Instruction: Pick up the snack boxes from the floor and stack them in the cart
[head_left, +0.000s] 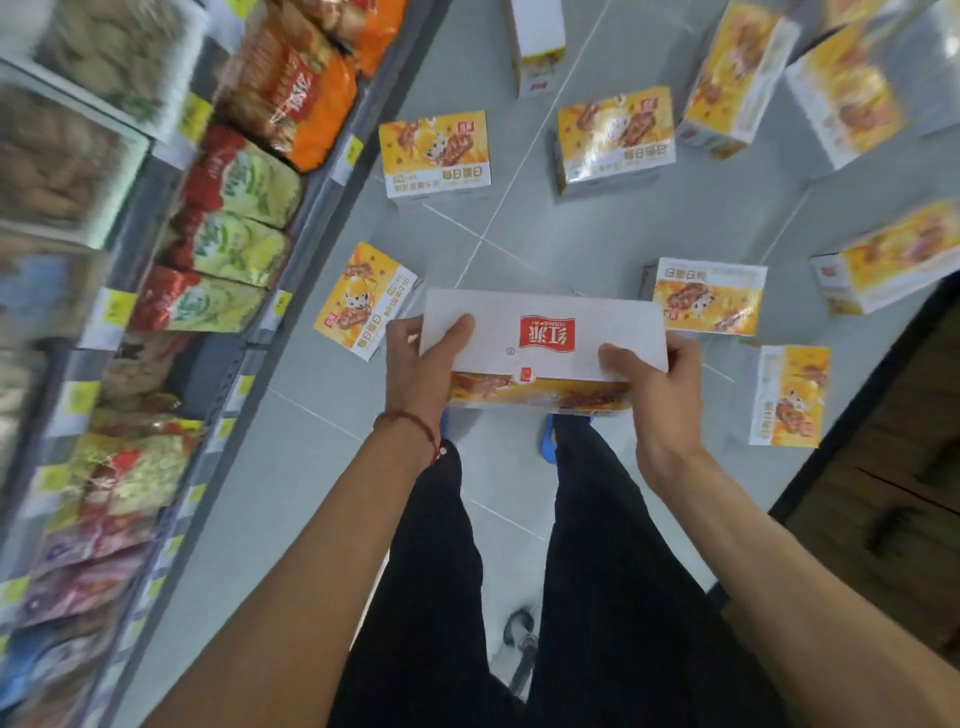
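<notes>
The carry was under way: the left hand (421, 358) and right hand (654, 384) each gripped one end of a snack box (545, 338), lifted between them. More boxes (436, 156) lay beyond both hands. Next it needed the cart, which was out of view. The dark shape (883, 467) right of the right hand was cut off and unclear.

Snack boxes: 10 for sure. 1 held box (543, 338), 9 floor boxes (436, 156). Top-right corner is blurred, poss. 1-2 more, can't tell. Hands: 2, i.e. left hand (421, 369) & right hand (660, 400). Red wrist string (415, 422): 1. Shelf unit (311, 213): 1. Snack bags (239, 182) on it: many, too blurred to count.
</notes>
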